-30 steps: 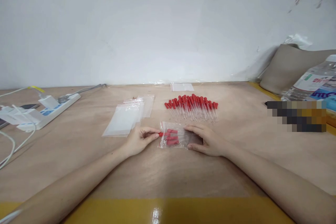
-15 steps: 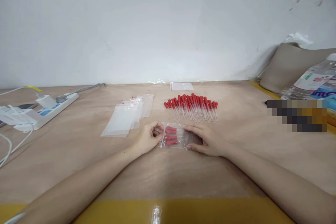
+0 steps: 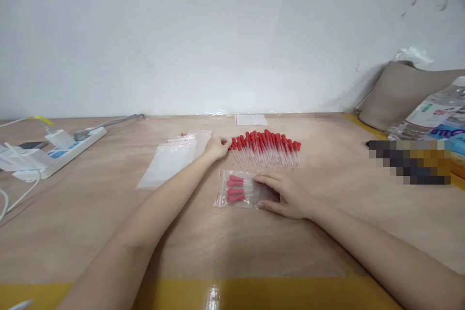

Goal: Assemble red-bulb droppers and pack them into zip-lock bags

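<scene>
A clear zip bag (image 3: 222,198) lies flat before me with several red-bulbed droppers (image 3: 236,192) inside, bulbs toward its left end. My right hand (image 3: 286,196) grips the bag's right end, thumb at the near corner and fingers at the far one. Beyond the bag, a row of loose droppers (image 3: 269,143) lies with red bulbs pointing away and clear stems toward me. My left hand (image 3: 218,147) is at the left end of that row, thumb and fingertips pinched on the bulb of the outermost dropper. Its stem is hard to make out.
Overlapping zip bags (image 3: 165,164) lie left of the row, partly behind my left forearm. Another flat bag (image 3: 251,119) rests by the wall. A white power strip (image 3: 78,147) with cables is at the left. A plastic bottle (image 3: 428,111) and a grey-brown bulky object (image 3: 392,92) are at the right.
My left hand has let go of the bag's left end and moved away from me to the loose droppers. My right hand stays on the bag.
</scene>
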Motion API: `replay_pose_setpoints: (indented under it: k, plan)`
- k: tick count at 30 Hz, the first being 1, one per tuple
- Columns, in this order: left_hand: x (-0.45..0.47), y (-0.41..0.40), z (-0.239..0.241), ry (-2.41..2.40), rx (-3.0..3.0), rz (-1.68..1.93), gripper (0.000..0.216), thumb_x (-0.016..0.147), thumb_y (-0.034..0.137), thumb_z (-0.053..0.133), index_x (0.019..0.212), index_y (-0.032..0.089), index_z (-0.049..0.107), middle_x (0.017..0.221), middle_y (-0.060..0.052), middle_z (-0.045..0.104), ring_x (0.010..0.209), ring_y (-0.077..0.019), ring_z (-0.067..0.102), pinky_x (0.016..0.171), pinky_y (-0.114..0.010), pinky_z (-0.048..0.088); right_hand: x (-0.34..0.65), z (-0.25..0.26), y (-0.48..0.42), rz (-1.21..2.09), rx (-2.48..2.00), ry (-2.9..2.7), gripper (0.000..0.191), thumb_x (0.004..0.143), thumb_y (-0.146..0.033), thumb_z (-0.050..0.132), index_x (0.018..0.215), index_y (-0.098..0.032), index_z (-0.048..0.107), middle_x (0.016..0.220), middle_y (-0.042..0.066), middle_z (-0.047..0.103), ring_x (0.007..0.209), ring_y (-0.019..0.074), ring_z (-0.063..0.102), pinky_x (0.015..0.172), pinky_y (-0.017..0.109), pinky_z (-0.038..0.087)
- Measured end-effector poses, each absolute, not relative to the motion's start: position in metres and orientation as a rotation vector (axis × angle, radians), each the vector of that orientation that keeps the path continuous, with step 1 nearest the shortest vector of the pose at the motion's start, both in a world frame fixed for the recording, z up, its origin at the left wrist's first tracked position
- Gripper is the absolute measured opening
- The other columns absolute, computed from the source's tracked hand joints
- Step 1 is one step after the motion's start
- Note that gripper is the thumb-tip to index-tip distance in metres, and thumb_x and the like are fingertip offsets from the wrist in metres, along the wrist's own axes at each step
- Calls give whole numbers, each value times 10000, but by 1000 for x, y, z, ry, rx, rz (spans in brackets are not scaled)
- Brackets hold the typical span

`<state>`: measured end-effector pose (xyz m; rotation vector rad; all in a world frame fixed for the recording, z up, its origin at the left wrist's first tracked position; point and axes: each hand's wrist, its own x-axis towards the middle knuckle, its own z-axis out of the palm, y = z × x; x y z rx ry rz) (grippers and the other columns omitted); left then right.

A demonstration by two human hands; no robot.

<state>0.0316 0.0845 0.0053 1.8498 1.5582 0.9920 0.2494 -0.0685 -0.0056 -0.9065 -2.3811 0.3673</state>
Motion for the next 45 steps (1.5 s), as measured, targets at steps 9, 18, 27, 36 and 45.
replay_pose_setpoints:
  k: [9,18,27,36,45]
  plan:
    - [-7,53,7,1332,1581,1269,208,780,349,487,889,182,429,740,5,602,654,-83,573,671,-237,458,251,-7,-67,383,-913,-2394,526,764,-409,565,1231,-199,443,1198,122,506,1078,240,489,891,408,420]
    - [-69,-17,0,1083,1326,1511,375,663,372,664,901,170,458,762,0,626,620,-78,557,629,-230,452,250,-7,-69,369,-938,-2377,506,760,-408,569,1205,-192,466,1188,122,515,1076,244,493,893,412,420]
    - [-50,-27,1,1036,1494,1356,362,694,397,644,869,167,427,726,5,617,676,-111,592,674,-270,481,250,-8,-68,371,-936,-2382,510,763,-409,566,1209,-185,461,1182,126,517,1070,241,498,893,408,424]
    - [-59,-30,7,1064,1516,1334,370,693,402,644,879,164,430,716,0,629,647,-111,597,678,-280,486,250,-8,-68,368,-930,-2379,505,758,-402,571,1204,-190,465,1185,123,516,1069,245,499,888,413,426]
    - [-48,-32,3,1055,1514,1346,383,679,411,649,854,164,414,745,-12,633,664,-117,606,703,-296,486,250,-8,-68,377,-942,-2381,512,757,-403,573,1210,-192,462,1195,120,512,1083,241,491,903,411,418]
